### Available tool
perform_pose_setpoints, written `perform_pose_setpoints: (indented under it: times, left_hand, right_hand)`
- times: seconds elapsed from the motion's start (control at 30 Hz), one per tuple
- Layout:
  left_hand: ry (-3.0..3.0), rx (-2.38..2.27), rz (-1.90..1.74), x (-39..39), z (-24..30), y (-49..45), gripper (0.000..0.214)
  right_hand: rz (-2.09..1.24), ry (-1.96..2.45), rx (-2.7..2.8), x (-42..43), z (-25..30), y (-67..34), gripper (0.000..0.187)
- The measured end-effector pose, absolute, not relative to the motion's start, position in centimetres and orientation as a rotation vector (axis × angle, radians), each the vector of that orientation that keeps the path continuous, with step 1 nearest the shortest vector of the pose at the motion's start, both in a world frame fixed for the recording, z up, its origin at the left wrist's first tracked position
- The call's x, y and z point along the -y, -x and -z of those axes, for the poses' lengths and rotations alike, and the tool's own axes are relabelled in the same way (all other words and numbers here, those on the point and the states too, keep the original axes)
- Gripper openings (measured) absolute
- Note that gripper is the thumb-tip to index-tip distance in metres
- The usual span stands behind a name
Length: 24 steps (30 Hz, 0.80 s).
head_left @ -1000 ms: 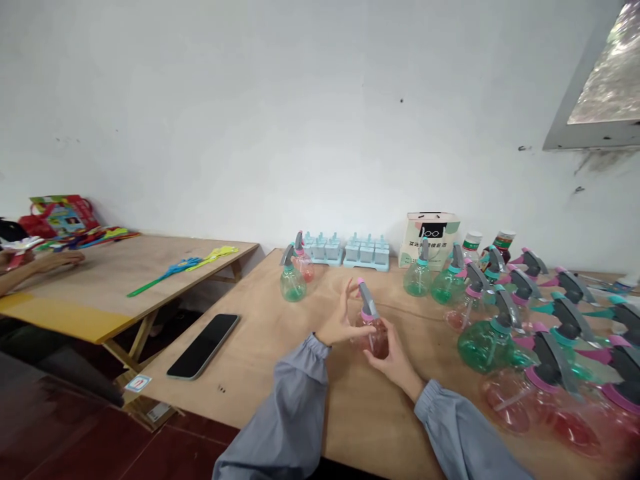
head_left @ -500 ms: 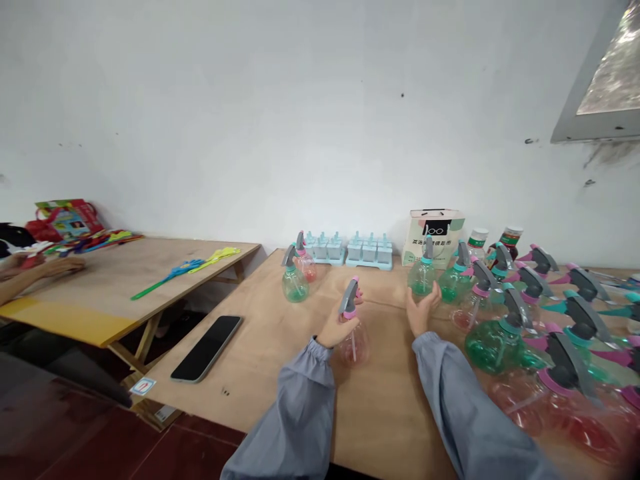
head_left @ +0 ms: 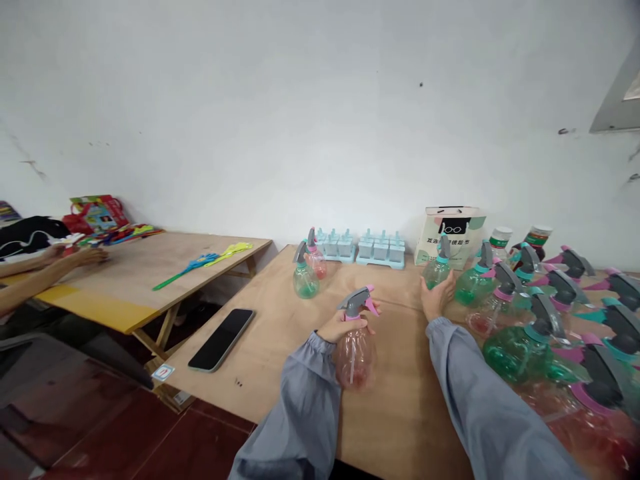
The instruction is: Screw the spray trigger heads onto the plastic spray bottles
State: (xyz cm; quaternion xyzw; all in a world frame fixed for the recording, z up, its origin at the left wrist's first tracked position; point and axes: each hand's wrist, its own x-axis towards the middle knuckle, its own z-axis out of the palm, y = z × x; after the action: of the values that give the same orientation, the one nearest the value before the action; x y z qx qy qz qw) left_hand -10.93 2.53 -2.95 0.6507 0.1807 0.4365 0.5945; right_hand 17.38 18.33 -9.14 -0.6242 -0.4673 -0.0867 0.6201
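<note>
Phone (head_left: 223, 340) is lying well left of paper bag (head_left: 465, 241). Left hand (head_left: 341, 327) is clamping pink spray bottle (head_left: 356, 363) by the neck, front-left of bag; right hand (head_left: 437, 298) is clasping green spray bottle (head_left: 436, 269) round its body, just in front of bag.

Soft, even light; stretched edges.

Paper bag (head_left: 459, 235): "互连…镜超市", middle hidden. Sticker (head_left: 163, 373) on table (head_left: 280, 327) corner: too small to read.
</note>
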Motion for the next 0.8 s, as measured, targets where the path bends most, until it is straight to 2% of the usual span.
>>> perform_pose_setpoints:
  times: [0.1, 0.23, 0.67, 0.8]
  left_hand:
    - [-1.431, -0.398, -1.067, -2.6, 3.2, 10.8, 0.062]
    - [-1.329, -0.404, -1.123, -2.6, 3.4, 10.7, 0.062]
    - [-1.178, -0.586, -1.149, -2.8, 3.2, 9.4, 0.029]
    - [-1.206, -0.586, -1.103, -2.4, 2.4, 8.5, 0.035]
  right_hand:
    - [0.171, 1.418, 1.145, -17.8, 9.3, -17.1, 0.080]
    - [0.139, 1.314, 1.235, -14.9, 10.0, -16.4, 0.084]
    - [-0.161, 1.116, 1.396, -1.2, 12.7, -16.9, 0.081]
    - [-0.219, 1.123, 1.389, 0.2, 13.0, -17.3, 0.082]
